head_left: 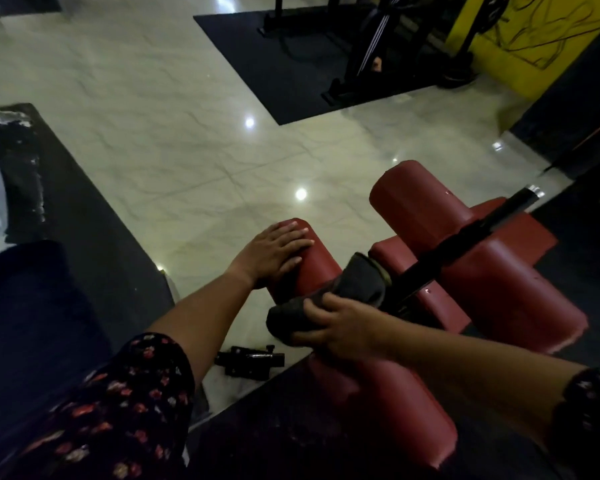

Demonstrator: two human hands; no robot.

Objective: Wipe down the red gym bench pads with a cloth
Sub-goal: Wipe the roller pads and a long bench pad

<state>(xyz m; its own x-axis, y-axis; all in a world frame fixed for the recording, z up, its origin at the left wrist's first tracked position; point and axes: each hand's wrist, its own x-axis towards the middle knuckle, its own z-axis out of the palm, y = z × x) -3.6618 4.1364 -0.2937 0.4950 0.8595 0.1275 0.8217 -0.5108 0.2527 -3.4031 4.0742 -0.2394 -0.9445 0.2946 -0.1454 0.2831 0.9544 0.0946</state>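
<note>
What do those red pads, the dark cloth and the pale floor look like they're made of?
The red pads: probably vinyl or faux leather over foam, smooth with a soft sheen. The cloth: dark grey soft fabric, matte, folding limply. The floor: polished stone-look tile, likely marble or ceramic, veined and mirroring lights.

Pale floor (146, 109) holds a black mat (291, 74) and black fitting (250, 360).
</note>
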